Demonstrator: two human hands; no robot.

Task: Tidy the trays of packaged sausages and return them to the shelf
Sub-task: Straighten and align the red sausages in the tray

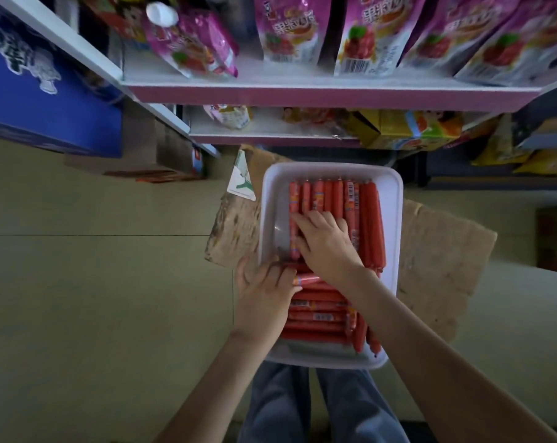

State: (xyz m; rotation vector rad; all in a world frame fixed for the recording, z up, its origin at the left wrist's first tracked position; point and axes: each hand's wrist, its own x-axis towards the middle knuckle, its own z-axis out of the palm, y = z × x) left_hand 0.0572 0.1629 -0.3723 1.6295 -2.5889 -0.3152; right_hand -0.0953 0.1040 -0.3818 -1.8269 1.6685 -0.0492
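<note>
A white tray (392, 199) rests on a cardboard box (437, 251) on the floor, below the shelves. It holds several red packaged sausages (371, 225): a far row lies lengthwise and a near stack (318, 318) lies crosswise. My right hand (326, 243) lies flat on the far row, fingers spread and pressing the leftmost sausages. At the tray's left rim, my left hand (266, 289) has its fingers curled on the ends of the crosswise sausages. The left strip of the tray floor is bare.
A shelf unit with pink-edged boards (328, 97) stands right behind the tray, stocked with pink pouches (286, 30) above and yellow packs (411, 129) below. A blue carton (47, 100) sits at the left. Tiled floor (95, 282) spreads to the left; my legs (318, 407) are below.
</note>
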